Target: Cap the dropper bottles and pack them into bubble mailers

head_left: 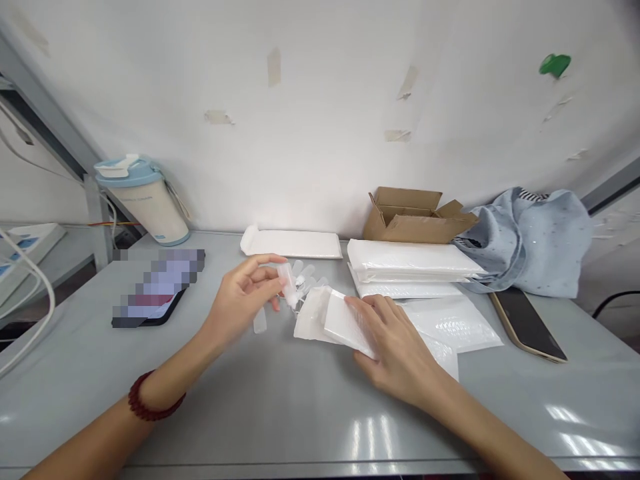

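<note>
My left hand (250, 290) pinches a small translucent white plastic piece (287, 283) between thumb and fingers. Just beyond it lies a loose pile of similar clear plastic pieces (306, 275), and a single one (260, 321) rests below that hand. My right hand (393, 340) grips a white bubble mailer (311, 319) with its flap end toward the left hand. A flat white box-like item (345, 320) shows at the mailer's opening, under the right fingers; how far it sits inside is hidden. More white bubble mailers (460, 323) lie flat beside and beneath the right hand.
Behind stand a stack of padded mailers (410, 257), an open cardboard box (415, 227) and a light blue cloth bag (540, 233). One mailer (295, 244) lies by the wall. A phone (527, 323) is at right; another phone (160, 287) and a tumbler (150, 203) are at left.
</note>
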The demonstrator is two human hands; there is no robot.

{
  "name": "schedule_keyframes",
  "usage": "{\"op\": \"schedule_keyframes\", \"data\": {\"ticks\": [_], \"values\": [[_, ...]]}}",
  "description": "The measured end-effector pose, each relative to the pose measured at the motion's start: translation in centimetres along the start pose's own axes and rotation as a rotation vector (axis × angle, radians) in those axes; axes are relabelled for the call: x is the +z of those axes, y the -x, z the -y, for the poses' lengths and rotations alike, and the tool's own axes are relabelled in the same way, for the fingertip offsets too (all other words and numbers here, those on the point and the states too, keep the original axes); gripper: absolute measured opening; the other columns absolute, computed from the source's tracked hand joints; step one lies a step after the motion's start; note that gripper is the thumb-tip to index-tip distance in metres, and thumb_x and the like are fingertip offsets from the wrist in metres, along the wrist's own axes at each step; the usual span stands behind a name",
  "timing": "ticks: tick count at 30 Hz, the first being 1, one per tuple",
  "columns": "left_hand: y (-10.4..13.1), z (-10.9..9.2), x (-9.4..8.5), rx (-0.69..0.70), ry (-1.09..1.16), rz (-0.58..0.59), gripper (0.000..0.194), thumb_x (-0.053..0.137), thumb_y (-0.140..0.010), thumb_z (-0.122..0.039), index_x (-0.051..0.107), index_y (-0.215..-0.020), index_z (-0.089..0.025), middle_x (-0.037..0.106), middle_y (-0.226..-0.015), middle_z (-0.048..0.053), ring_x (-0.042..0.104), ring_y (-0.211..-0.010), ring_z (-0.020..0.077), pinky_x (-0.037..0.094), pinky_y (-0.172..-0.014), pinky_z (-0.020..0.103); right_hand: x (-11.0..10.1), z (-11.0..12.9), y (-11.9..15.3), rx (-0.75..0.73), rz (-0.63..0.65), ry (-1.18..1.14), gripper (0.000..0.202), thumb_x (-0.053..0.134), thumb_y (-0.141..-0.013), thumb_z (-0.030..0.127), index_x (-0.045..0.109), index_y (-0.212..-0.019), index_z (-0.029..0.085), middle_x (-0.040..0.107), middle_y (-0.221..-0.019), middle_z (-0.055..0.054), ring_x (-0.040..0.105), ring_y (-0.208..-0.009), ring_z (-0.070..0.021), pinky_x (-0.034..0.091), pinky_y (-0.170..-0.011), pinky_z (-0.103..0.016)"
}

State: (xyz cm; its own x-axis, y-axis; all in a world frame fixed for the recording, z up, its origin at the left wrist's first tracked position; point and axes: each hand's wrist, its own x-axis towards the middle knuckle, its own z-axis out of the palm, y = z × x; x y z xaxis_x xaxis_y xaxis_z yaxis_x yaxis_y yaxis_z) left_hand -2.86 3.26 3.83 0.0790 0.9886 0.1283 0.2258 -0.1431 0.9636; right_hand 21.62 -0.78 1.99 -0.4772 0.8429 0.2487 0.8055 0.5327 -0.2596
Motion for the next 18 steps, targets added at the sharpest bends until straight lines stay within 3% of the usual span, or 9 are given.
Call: {"op": "schedule_keyframes", "data": {"ticks": [6,9,14,16,18], "values": [[1.6,1.4,2.4,0.012,-0.005,-0.014,0.023,0.066,-0.076,-0.032,0.06,-0.094,-0.019,0.065,-0.089,0.003,0.063,-0.084,0.0186,0.055,-0.07,0.028,0.2,-0.1,0.0,0.021,0.002,0.001,0.061,0.052,-0.066,0.012,0.042,-0.126,0.016,0.049,-0.104,-0.013,0.046,-0.094,-0.028,0.044,-0.077,-0.043],[1.9,1.9,2.8,-0.015,-0.066,-0.034,0.023,0.066,-0.077,-0.033,0.061,-0.094,-0.019,0.067,-0.089,0.004,0.065,-0.081,0.0185,0.055,-0.07,0.029,0.3,-0.1,-0.1,0.017,-0.009,0.008,0.061,0.052,-0.066,0.012,0.042,-0.126,0.015,0.049,-0.104,-0.013,0.046,-0.094,-0.0281,0.044,-0.078,-0.044],[1.9,1.3,2.9,-0.041,0.082,-0.108,0.018,0.067,-0.076,-0.033,0.061,-0.082,-0.017,0.069,-0.083,0.003,0.066,-0.076,0.0167,0.055,-0.073,0.029,0.0,-0.2,0.0,0.021,-0.036,-0.014,0.061,0.052,-0.066,0.012,0.041,-0.127,0.015,0.048,-0.105,-0.013,0.046,-0.094,-0.0273,0.044,-0.079,-0.043],[2.0,1.1,3.1,-0.075,0.087,-0.099,0.017,0.065,-0.078,-0.033,0.06,-0.082,-0.017,0.069,-0.082,0.003,0.066,-0.074,0.0167,0.055,-0.071,0.029,-0.1,-0.2,0.0,0.027,-0.045,-0.013,0.062,0.052,-0.067,0.012,0.04,-0.127,0.015,0.047,-0.105,-0.013,0.046,-0.093,-0.0273,0.044,-0.078,-0.043],[2.3,1.3,3.5,-0.019,-0.005,-0.061,0.013,0.061,-0.081,-0.031,0.061,-0.085,-0.018,0.069,-0.085,0.004,0.065,-0.078,0.0181,0.054,-0.073,0.031,-0.1,-0.2,0.0,0.027,-0.047,-0.007,0.062,0.052,-0.066,0.011,0.041,-0.127,0.015,0.048,-0.105,-0.013,0.046,-0.094,-0.0273,0.043,-0.078,-0.043]]}}
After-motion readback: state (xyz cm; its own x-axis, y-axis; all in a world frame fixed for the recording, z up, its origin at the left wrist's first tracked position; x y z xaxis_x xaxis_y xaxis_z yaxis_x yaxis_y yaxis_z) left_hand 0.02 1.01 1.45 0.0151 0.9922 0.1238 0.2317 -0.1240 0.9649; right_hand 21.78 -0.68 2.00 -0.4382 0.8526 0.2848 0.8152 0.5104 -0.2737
